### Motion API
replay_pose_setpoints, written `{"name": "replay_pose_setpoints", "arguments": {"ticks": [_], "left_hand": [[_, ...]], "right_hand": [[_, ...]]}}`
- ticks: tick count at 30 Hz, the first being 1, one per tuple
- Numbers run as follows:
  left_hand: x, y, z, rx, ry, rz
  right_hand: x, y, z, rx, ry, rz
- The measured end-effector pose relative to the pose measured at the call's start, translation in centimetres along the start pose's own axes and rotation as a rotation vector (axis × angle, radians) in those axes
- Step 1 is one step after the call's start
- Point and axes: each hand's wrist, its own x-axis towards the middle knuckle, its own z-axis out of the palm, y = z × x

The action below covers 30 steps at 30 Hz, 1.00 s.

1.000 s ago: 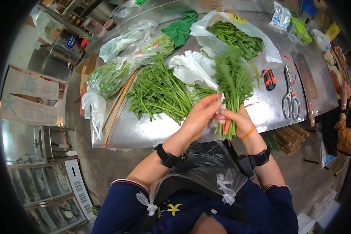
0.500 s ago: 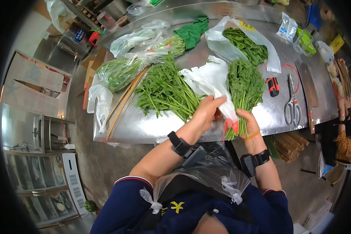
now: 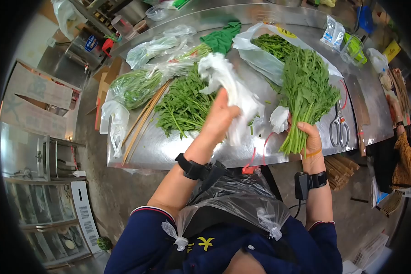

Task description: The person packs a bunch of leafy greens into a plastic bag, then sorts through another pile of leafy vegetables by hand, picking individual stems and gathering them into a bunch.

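My left hand (image 3: 221, 116) is closed on a white plastic bag (image 3: 236, 93), which hangs crumpled and slightly blurred over the table. In my right hand (image 3: 309, 139) is a bunch of leafy greens (image 3: 308, 89), stems toward me and leaves pointing away. Another pile of greens (image 3: 180, 109) lies on the table, partly behind the left hand and bag. Between the hands rests a small white crumpled piece (image 3: 279, 119). A red tie (image 3: 250, 169) hangs at the table's front edge.
Scissors (image 3: 339, 128) and a knife (image 3: 361, 132) lie at the right of the metal table (image 3: 187, 153). An open bag (image 3: 260, 57) of greens is behind. Sticks (image 3: 144, 121), bagged vegetables (image 3: 137, 86) and a green cloth (image 3: 221, 37) are at left and back.
The white bag has come away from the bunch and moved left and up with my left hand. My right hand has carried the greens right. The red tie has dropped to the table edge.
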Motion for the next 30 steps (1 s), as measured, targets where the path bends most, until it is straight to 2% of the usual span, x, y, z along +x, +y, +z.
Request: {"name": "replay_pose_setpoints", "arguments": {"ticks": [2, 4, 6, 7, 8, 10, 11, 12, 14, 15, 16, 18, 19, 21, 22, 24, 25, 26, 28, 29, 30], "left_hand": [[-0.4, -1.1, 1.1, 0.14, -0.019, -0.009], [-0.6, -2.2, 1.8, 0.222, -0.08, 0.039], [-1.2, -2.6, 2.3, 1.054, -0.079, 0.334], [-1.2, -2.5, 2.6, 0.95, -0.108, 0.326], [-1.3, -2.1, 3.0, 0.681, -0.07, 0.265], [0.0, -2.9, 2.5, -0.022, -0.072, -0.122], [0.6, -4.2, 2.1, -0.264, -0.057, -0.121], [0.6, -4.4, 2.2, -0.266, -0.058, -0.122], [0.7, -4.8, 2.7, -0.211, 0.167, -0.138], [0.6, -4.8, 2.7, -0.183, 0.17, -0.097], [0.9, -4.9, 2.5, -0.274, 0.072, -0.126], [0.3, -5.0, 2.9, 0.002, 0.084, -0.063], [0.7, -6.1, 2.7, 0.003, 0.081, -0.06], [1.4, -7.5, 2.6, 0.21, 0.121, 0.24], [1.0, -7.0, 2.8, 0.213, 0.113, 0.239], [0.0, -5.3, 3.5, -0.314, -0.008, -0.152], [0.0, -4.9, 3.7, -0.469, 0.028, -0.253], [0.2, -4.7, 3.7, -0.467, 0.024, -0.253], [0.7, -4.4, 3.2, -0.605, 0.2, -0.193], [1.3, -4.6, 1.9, -0.719, 0.123, -0.195], [1.8, -4.2, 1.1, -0.757, 0.153, -0.177]], "right_hand": [[0.5, -0.7, 0.7, -0.306, 0.078, 0.037], [0.8, 0.1, 1.7, -0.321, 0.108, 0.023], [1.2, 1.2, 2.5, -0.425, 0.107, -0.048], [1.6, 2.0, 2.2, -0.408, 0.05, -0.054], [1.8, 2.6, 2.5, -0.407, 0.032, -0.046], [2.1, 3.9, 3.4, -0.406, -0.023, -0.091], [2.3, 4.1, 3.7, -0.345, -0.054, -0.073], [2.4, 4.4, 3.6, -0.346, -0.052, -0.073], [2.6, 4.6, 3.4, -0.43, -0.026, -0.035], [2.5, 4.7, 3.7, -0.467, -0.027, -0.054], [2.5, 5.1, 3.6, -0.513, 0.015, -0.074], [2.9, 6.0, 3.9, -0.806, 0.065, -0.254], [3.4, 6.3, 3.2, -0.806, 0.065, -0.258], [4.3, 6.4, 2.9, -1.393, 0.105, -0.385], [4.2, 6.0, 3.5, -1.39, 0.113, -0.388], [3.1, 4.6, 6.2, -1.786, -0.043, -0.288], [2.2, 3.4, 8.5, -1.812, -0.052, -0.235], [1.9, 2.9, 9.0, -1.812, -0.047, -0.238], [1.5, 2.4, 9.4, -1.858, -0.181, -0.328], [1.5, 2.8, 8.4, -1.711, -0.247, -0.539], [1.4, 2.3, 8.3, -1.711, -0.246, -0.542]]}}
